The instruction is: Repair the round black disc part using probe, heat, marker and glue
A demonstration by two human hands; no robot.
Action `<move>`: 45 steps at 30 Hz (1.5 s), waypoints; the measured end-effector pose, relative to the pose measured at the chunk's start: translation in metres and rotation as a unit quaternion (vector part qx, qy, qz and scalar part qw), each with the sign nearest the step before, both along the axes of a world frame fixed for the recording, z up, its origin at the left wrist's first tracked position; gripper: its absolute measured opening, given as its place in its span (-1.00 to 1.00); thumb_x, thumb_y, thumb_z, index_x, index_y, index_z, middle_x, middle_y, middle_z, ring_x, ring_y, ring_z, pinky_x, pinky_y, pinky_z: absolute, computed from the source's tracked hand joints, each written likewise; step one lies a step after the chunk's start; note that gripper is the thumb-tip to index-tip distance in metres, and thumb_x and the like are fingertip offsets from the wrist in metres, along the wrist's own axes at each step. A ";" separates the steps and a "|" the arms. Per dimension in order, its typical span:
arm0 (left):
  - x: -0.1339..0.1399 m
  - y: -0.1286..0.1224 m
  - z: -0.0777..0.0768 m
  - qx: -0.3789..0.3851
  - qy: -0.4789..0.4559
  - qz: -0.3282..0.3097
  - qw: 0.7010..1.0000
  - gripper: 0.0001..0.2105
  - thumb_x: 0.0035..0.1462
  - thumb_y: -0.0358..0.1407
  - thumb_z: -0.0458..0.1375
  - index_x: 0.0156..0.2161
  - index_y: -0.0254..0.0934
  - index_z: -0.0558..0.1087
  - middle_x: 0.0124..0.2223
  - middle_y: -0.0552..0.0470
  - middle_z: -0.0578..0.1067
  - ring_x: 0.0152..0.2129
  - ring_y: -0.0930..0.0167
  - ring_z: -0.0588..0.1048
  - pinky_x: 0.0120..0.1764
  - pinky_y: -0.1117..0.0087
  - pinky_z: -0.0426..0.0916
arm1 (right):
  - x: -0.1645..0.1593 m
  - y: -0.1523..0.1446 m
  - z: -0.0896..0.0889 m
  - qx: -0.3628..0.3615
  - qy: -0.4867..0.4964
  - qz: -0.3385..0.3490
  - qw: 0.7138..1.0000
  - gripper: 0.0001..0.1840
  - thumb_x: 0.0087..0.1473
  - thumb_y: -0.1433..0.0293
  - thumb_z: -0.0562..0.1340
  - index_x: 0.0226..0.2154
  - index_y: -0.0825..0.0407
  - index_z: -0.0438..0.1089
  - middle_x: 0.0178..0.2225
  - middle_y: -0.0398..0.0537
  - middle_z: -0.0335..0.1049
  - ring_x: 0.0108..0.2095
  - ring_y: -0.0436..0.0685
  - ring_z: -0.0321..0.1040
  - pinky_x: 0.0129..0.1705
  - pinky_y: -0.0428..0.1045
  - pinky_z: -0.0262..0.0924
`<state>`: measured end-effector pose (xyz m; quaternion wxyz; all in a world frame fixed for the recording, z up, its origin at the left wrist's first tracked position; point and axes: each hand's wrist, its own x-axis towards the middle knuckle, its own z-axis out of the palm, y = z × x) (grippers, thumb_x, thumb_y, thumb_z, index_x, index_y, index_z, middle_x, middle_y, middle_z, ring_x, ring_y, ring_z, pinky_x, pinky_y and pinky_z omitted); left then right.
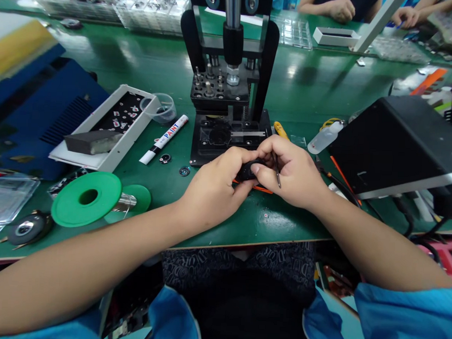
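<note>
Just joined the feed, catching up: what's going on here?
A person is working bare-handed at a green bench. The left hand and right hand hold a small black part between them; the right also holds a slim dark tool. A black press stands just beyond. A paint marker and green spool lie to the left.

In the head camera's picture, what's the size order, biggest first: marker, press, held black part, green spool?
1. Press
2. Green spool
3. Marker and black part, unranked: the latter is partly covered, so its full size is unsure.
</note>
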<state>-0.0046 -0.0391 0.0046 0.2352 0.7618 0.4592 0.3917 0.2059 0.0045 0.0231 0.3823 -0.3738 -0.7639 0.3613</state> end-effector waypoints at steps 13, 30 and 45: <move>0.006 0.005 0.001 -0.147 -0.244 -0.050 0.957 -0.58 0.19 -0.41 0.46 0.11 -0.17 0.50 0.09 -0.04 0.75 0.08 0.22 0.77 0.15 0.17 0.70 | 0.006 0.003 0.007 0.003 -0.012 0.006 1.000 -0.90 0.13 0.33 0.31 -0.25 -0.09 0.43 -0.39 -0.24 0.42 -0.40 0.02 0.28 -0.34 0.01 0.20; 0.006 0.011 0.009 -0.230 -0.331 -0.058 0.913 -0.52 0.06 -0.49 0.52 0.05 -0.24 0.50 -0.01 -0.02 0.75 -0.05 0.32 0.78 -0.01 0.32 0.73 | 0.006 0.003 0.005 -0.008 -0.024 -0.022 0.999 -0.86 0.18 0.26 0.32 -0.21 -0.07 0.52 -0.38 -0.21 0.51 -0.39 0.05 0.39 -0.33 0.03 0.28; 0.006 0.011 0.011 -0.228 -0.327 -0.060 0.915 -0.54 0.08 -0.50 0.50 0.06 -0.25 0.51 -0.02 -0.02 0.74 -0.06 0.34 0.77 -0.03 0.35 0.72 | 0.007 0.002 0.005 0.006 -0.027 -0.021 0.999 -0.90 0.21 0.30 0.33 -0.19 -0.08 0.53 -0.38 -0.22 0.51 -0.39 0.04 0.40 -0.33 0.02 0.30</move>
